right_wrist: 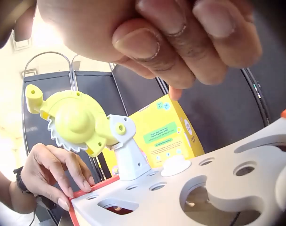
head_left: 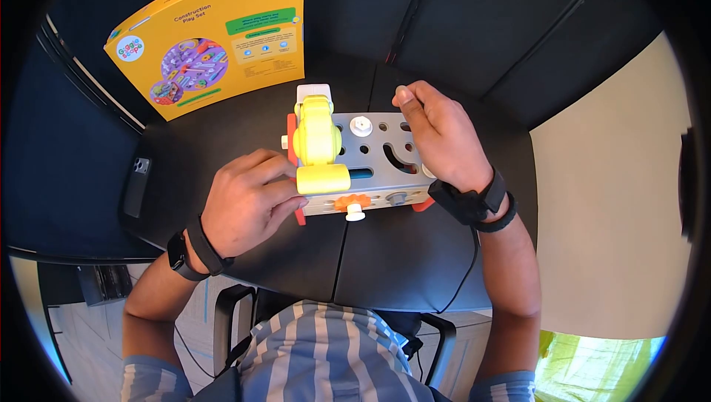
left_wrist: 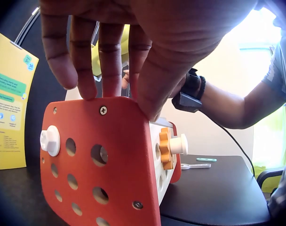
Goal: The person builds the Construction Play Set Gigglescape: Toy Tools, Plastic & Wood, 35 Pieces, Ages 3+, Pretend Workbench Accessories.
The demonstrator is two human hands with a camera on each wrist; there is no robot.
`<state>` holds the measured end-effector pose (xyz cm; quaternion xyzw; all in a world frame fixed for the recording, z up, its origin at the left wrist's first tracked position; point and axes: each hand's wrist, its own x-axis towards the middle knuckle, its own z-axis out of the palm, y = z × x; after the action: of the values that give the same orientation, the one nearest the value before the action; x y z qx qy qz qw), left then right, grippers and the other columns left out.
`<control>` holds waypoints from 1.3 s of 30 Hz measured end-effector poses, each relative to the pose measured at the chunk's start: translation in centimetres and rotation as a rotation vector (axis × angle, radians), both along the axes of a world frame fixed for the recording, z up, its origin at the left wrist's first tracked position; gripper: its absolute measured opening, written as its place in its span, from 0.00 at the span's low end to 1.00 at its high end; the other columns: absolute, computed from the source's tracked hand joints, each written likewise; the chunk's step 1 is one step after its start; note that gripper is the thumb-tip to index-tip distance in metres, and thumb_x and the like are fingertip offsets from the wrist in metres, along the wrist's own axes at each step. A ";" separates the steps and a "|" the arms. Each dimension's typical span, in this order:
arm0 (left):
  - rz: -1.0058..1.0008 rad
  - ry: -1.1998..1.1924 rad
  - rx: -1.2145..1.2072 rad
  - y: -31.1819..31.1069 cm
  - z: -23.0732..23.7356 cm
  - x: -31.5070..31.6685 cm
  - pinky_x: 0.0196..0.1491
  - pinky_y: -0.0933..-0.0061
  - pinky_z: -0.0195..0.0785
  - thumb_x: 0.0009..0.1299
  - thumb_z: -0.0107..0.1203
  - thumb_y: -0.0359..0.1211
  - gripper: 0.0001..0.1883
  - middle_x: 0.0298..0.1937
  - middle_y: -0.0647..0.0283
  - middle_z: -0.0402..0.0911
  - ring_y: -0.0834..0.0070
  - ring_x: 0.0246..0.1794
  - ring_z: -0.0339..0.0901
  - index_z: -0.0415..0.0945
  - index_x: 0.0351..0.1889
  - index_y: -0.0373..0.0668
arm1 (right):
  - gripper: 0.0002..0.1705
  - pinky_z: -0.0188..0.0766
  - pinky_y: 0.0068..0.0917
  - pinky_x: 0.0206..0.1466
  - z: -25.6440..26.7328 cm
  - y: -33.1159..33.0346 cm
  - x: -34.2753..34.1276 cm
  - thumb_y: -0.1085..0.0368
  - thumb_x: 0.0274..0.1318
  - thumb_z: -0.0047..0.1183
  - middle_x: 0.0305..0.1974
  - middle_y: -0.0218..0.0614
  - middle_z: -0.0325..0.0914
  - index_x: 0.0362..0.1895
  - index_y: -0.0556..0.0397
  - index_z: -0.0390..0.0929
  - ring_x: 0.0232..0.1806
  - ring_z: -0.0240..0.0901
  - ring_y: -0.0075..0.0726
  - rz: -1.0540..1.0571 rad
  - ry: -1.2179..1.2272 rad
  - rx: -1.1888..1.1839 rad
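Note:
A toy workbench (head_left: 355, 152) with a perforated grey top and red end panels (left_wrist: 98, 155) stands on the table. My left hand (head_left: 248, 191) grips its left front corner, with fingertips on the red panel's top edge and the thumb at the front. A yellow toy circular saw (right_wrist: 72, 120) stands on a grey mount at that end, its handle close to my left fingers. My right hand (head_left: 448, 135) hovers over the right end of the top, fingers curled; no object shows in it. A white bolt (head_left: 361, 126) sits in the top, and an orange gear (left_wrist: 165, 148) with a white peg on the front.
A yellow play set box (head_left: 215, 39) stands at the back left. A phone (head_left: 138, 186) lies at the table's left. In the left wrist view, a white toy wrench (left_wrist: 195, 165) and a green strip (left_wrist: 206, 159) lie beyond the workbench. Dark panels (head_left: 474, 17) enclose the back.

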<state>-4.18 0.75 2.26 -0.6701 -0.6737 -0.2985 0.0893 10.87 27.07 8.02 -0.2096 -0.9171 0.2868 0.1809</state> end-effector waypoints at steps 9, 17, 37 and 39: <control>0.009 -0.059 0.000 -0.5 -0.1 -0.3 0.49 0.57 0.81 0.62 0.77 0.30 0.14 0.46 0.62 0.88 0.58 0.47 0.86 0.91 0.47 0.45 | 0.19 0.63 0.32 0.32 0.4 2.4 5.7 0.57 0.87 0.48 0.21 0.31 0.71 0.53 0.61 0.82 0.23 0.63 0.26 -0.102 0.186 -0.148; 0.155 -0.414 0.052 -2.6 -2.0 2.5 0.62 0.63 0.76 0.61 0.77 0.21 0.18 0.53 0.48 0.89 0.54 0.55 0.87 0.89 0.51 0.31 | 0.15 0.49 0.18 0.25 -2.2 7.1 21.8 0.56 0.84 0.54 0.21 0.12 0.63 0.54 0.54 0.84 0.22 0.53 0.07 -0.582 0.490 -0.323; 0.161 -1.042 0.266 -2.3 -10.8 -0.9 0.78 0.60 0.61 0.81 0.66 0.33 0.33 0.76 0.54 0.75 0.66 0.75 0.72 0.66 0.80 0.33 | 0.15 0.81 0.44 0.44 -14.4 3.5 23.3 0.56 0.66 0.71 0.40 0.40 0.86 0.45 0.53 0.84 0.44 0.87 0.51 -0.530 -0.081 0.082; 0.242 -1.059 0.162 -1.9 -10.2 -0.4 0.78 0.59 0.61 0.80 0.67 0.34 0.36 0.76 0.55 0.75 0.65 0.76 0.72 0.64 0.81 0.33 | 0.27 0.82 0.45 0.46 -14.1 2.2 23.4 0.45 0.58 0.77 0.44 0.41 0.85 0.48 0.53 0.85 0.45 0.87 0.53 -0.504 -0.229 0.117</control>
<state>-4.61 -1.15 -7.98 -0.3372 -0.6737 -0.6334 -0.1769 34.24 29.22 -6.11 -0.4513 -0.8655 0.1537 0.1536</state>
